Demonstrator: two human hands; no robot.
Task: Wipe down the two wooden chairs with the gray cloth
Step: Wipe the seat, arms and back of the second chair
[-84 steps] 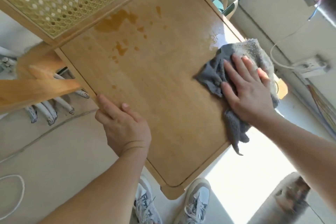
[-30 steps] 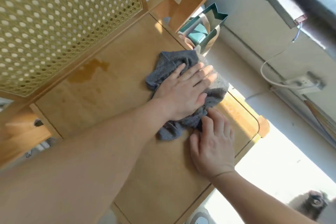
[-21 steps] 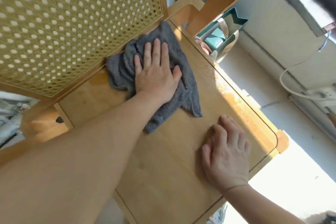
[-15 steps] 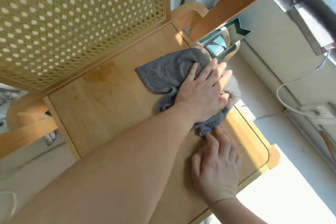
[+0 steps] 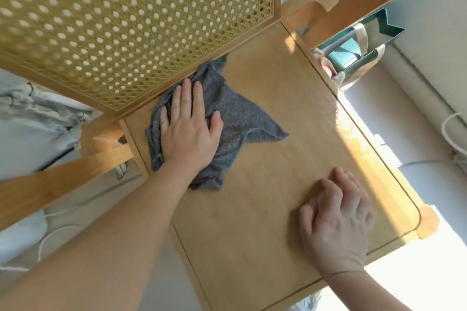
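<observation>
field notes, head cam, looking steeply down.

gray cloth (image 5: 242,118): terry texture, rumpled, spread unevenly with one corner pointing right and another hanging toward me. it lies on the back left part of the seat (image 5: 265,209) of the wooden chair (image 5: 427,219), its far edge bunched against the bottom rail of the cane backrest (image 5: 126,20).

left hand (image 5: 189,134): flat on the cloth, palm down, fingers straight and slightly spread, pressing and not gripping. the fingertips almost reach the backrest rail.

right hand (image 5: 336,225): on bare wood at the near right of the seat, well apart from the cloth. fingers loosely bent, tips resting on the wood, holding nothing.

seat surface: pale wood, a bright strip of sun along its right edge. i cannot tell wet from dry here.

around: the left armrest (image 5: 63,179) runs just beside my view of the left forearm, and the right armrest (image 5: 353,0) crosses the top right. a teal bag (image 5: 358,50) stands on the floor just beyond the seat's right edge. a white cable (image 5: 50,237) loops on the floor at left. pale fabric (image 5: 32,108) lies behind the backrest, left.

the backrest is slightly blurred.
</observation>
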